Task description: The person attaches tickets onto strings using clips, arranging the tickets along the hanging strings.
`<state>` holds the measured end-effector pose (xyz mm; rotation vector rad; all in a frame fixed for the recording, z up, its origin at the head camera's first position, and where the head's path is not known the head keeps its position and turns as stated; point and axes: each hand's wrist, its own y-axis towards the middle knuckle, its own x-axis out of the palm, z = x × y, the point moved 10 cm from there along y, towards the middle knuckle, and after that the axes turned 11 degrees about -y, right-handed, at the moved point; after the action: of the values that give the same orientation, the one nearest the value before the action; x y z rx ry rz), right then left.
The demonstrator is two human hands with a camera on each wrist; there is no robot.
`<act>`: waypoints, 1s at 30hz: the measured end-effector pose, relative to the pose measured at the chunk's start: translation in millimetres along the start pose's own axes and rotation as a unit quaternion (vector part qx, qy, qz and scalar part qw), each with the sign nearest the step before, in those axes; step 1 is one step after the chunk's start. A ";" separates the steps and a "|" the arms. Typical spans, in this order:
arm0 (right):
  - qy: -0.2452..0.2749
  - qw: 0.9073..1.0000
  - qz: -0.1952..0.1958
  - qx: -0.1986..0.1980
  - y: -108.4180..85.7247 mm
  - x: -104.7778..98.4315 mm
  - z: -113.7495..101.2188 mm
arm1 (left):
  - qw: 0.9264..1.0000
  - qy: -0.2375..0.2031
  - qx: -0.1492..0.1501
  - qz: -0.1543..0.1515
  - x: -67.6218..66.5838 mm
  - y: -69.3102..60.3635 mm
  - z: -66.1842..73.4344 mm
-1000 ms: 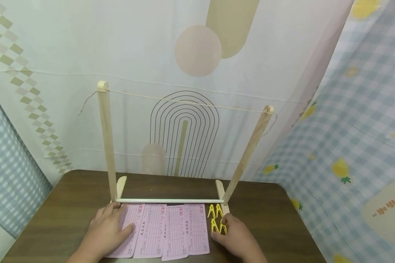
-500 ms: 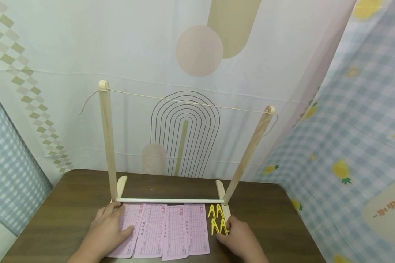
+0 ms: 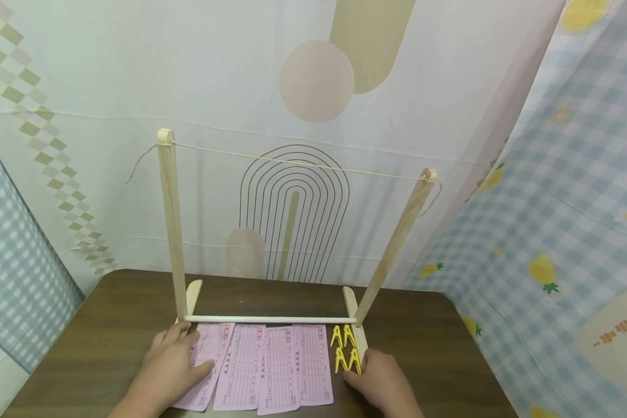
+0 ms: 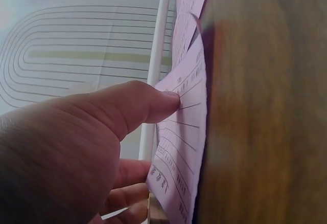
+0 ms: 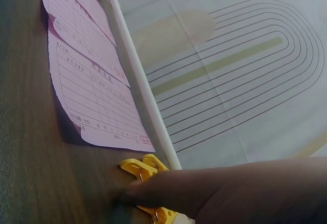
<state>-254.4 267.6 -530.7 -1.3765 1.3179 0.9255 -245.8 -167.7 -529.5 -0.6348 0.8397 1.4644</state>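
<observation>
The left hand (image 3: 164, 368) rests on the leftmost pink slip (image 3: 212, 342), fingers spread toward the rack's left foot. In the left wrist view, its thumb (image 4: 166, 105) presses the curved face of the slip (image 4: 186, 127); the other fingers lie partly hidden beyond its edge. Three more printed slips (image 3: 279, 371) lie side by side, some edges overlapping. Several yellow clothespins (image 3: 341, 360) sit right of the slips. Beside them is the right hand (image 3: 384, 380), its thumb by the lower right one. The right wrist view shows that thumb (image 5: 168, 189) over the yellow clothespins (image 5: 138, 168).
A wooden rack with a left post (image 3: 171, 232), a right post (image 3: 394, 249) and a white bottom rod (image 3: 271, 319) stands on the brown table (image 3: 271, 297). A thin string (image 3: 292, 163) joins the post tops. Patterned cloth (image 3: 110, 191) hangs behind; checked cloth flanks both sides.
My right hand has moved slightly right, uncovering the lower right clothespin. The leftmost slip has shifted a little right and tilts more, while my left hand stays nearly in place.
</observation>
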 end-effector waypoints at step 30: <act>-0.014 1.000 0.007 0.024 -2.4 -5.8 1.0 | 1.000 -0.008 -0.003 -0.001 -2.7 -5.6 10.8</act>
<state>-252.7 269.9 -525.0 -1.3147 1.3220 0.9129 -238.9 -160.8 -521.7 -0.6273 0.8217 1.4693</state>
